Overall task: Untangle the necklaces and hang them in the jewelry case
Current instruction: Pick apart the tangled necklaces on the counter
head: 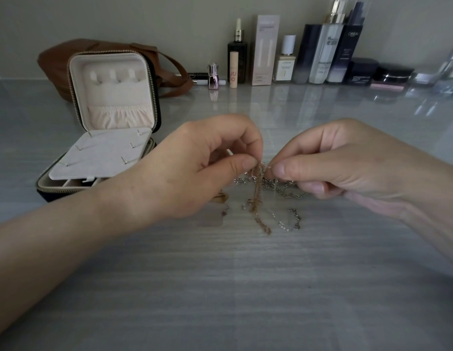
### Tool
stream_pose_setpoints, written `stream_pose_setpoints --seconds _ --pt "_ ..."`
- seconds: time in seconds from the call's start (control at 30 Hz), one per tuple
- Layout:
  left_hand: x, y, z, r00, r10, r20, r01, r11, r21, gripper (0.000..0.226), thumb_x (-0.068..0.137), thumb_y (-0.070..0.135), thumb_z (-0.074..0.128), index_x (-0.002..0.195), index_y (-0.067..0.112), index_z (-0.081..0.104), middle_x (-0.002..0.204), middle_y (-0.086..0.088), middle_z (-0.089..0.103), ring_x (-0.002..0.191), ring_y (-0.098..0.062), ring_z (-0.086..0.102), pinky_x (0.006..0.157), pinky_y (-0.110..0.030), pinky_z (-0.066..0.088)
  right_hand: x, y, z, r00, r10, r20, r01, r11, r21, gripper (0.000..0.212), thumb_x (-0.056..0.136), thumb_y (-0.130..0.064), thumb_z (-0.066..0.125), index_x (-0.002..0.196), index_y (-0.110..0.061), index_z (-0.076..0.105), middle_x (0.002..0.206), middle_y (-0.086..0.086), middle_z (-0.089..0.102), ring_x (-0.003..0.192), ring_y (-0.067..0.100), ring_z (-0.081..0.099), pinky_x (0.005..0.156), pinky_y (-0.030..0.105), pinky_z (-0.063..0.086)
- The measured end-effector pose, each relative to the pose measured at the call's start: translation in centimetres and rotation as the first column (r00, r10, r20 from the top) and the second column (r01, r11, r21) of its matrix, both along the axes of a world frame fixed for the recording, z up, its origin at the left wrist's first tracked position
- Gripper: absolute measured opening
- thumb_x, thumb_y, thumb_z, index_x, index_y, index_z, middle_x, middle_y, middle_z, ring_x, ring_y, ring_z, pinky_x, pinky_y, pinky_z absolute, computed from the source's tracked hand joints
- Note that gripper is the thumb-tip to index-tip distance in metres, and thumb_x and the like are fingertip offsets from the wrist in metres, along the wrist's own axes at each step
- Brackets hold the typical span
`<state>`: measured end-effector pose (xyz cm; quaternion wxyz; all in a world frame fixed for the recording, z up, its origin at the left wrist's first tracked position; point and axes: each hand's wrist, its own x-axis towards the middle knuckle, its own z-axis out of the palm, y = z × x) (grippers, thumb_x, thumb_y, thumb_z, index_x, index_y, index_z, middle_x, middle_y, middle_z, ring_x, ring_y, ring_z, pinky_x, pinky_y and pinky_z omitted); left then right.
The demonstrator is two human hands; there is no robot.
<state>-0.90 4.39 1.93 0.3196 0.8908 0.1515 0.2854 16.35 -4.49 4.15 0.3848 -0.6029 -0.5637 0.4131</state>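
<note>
A tangle of thin chains hangs between my two hands over the grey table. My left hand (pixel 207 163) pinches a gold necklace (pixel 257 198) between thumb and forefinger; its loop drops down to the tabletop. My right hand (pixel 329 163) pinches a silver necklace (pixel 286 191), which runs across the gold one and trails onto the table. The jewelry case (pixel 113 127) stands open at the left behind my left hand, lid upright with three hooks and a gathered pocket, a white insert panel lying across its base.
A brown leather bag (pixel 75 59) sits behind the case. Along the back wall runs a row of cosmetic bottles and boxes (pixel 309 57), with dark jars (pixel 387 74) to the right. A small pendant piece (pixel 221 197) lies under my left hand.
</note>
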Motion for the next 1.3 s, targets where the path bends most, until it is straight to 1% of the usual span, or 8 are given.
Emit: stream_pose_setpoints --seconds 0.1,0.23,0.53,0.63,0.73,0.83,1.1,1.3 --pt "0.03 -0.10 0.03 1.000 0.014 -0.004 -0.014 1.000 -0.024 0.008 0.084 0.022 0.055 0.085 0.029 0.057 0.075 0.015 0.062 0.062 -0.013 0.061 0.061 -0.035 0.053 -0.01 0.01 -0.01 1.000 -0.025 0.018 0.024 1.000 0.019 0.012 0.057 -0.018 0.066 0.063 -0.009 0.071 0.040 0.000 0.044 0.036 0.005 0.036 0.038 0.015 0.029" --pt "0.09 -0.22 0.00 0.999 0.038 -0.017 -0.039 0.999 -0.017 0.005 0.084 0.023 0.056 0.085 0.025 0.060 0.084 0.007 0.066 0.081 -0.018 0.066 0.071 -0.045 0.054 -0.10 0.08 -0.17 0.998 -0.043 0.054 0.040 0.998 0.045 0.014 0.058 -0.018 0.062 0.066 -0.009 0.070 0.042 -0.001 0.045 0.039 0.005 0.038 0.042 0.018 0.030" --pt "0.19 -0.18 0.22 0.995 0.103 0.009 -0.103 0.995 -0.005 0.006 0.081 0.026 0.058 0.080 0.031 0.058 0.076 0.018 0.062 0.069 0.000 0.058 0.058 -0.021 0.048 -0.16 -0.03 -0.05 1.000 -0.017 -0.025 0.017 1.000 0.021 0.011 0.063 -0.014 0.057 0.065 -0.009 0.066 0.060 0.004 0.067 0.038 0.006 0.042 0.038 0.014 0.030" --pt "0.15 -0.25 0.24 0.998 0.057 0.018 -0.054 0.989 -0.134 0.003 0.080 0.026 0.062 0.081 0.028 0.059 0.072 0.015 0.066 0.067 -0.002 0.058 0.061 -0.026 0.048 -0.04 0.03 -0.15 0.999 -0.026 -0.031 0.027 0.999 0.026 0.012 0.064 -0.014 0.056 0.067 -0.005 0.064 0.050 0.001 0.055 0.038 0.007 0.036 0.038 0.014 0.028" --pt "0.22 -0.36 0.26 0.999 0.041 0.028 -0.033 0.969 -0.244 0.009 0.084 0.017 0.065 0.080 0.023 0.060 0.071 0.009 0.070 0.065 -0.006 0.060 0.060 -0.019 0.048 0.11 0.14 -0.36 1.000 -0.006 -0.027 0.007 0.999 0.046 0.019 0.064 -0.015 0.056 0.072 0.000 0.064 0.049 -0.001 0.042 0.041 0.006 0.031 0.040 0.015 0.026" --pt "0.25 -0.48 0.39 0.998 0.046 0.038 -0.031 0.943 -0.330 0.013 0.084 0.009 0.062 0.078 0.020 0.060 0.069 0.005 0.072 0.062 -0.003 0.061 0.060 -0.014 0.047 0.06 0.12 -0.40 0.998 0.026 -0.051 -0.023 0.999 0.048 0.008 0.069 -0.015 0.061 0.068 -0.012 0.069 0.047 -0.006 0.035 0.041 0.004 0.029 0.040 0.015 0.026" --pt "0.44 -0.67 0.77 0.996 0.089 0.001 -0.083 0.931 -0.355 0.012 0.086 0.007 0.059 0.079 0.016 0.060 0.063 0.009 0.068 0.056 -0.001 0.057 0.055 -0.015 0.046 0.22 0.21 -0.53 0.997 0.020 0.069 -0.026 0.996 0.081 0.009 0.061 -0.023 0.067 0.067 -0.018 0.071 0.048 -0.007 0.050 0.040 0.000 0.039 0.043 0.014 0.032" --pt "0.46 -0.59 0.94 0.988 0.151 0.029 -0.126 0.908 -0.400 0.016 0.089 0.005 0.054 0.078 0.015 0.058 0.060 0.009 0.065 0.057 -0.001 0.057 0.054 -0.016 0.046 0.55 0.20 -0.39 0.989 -0.012 0.145 -0.008 0.991 0.137 0.016 0.060 -0.035 0.068 0.064 -0.020 0.073 0.043 -0.009 0.043 0.041 0.002 0.037 0.052 0.019 0.032"
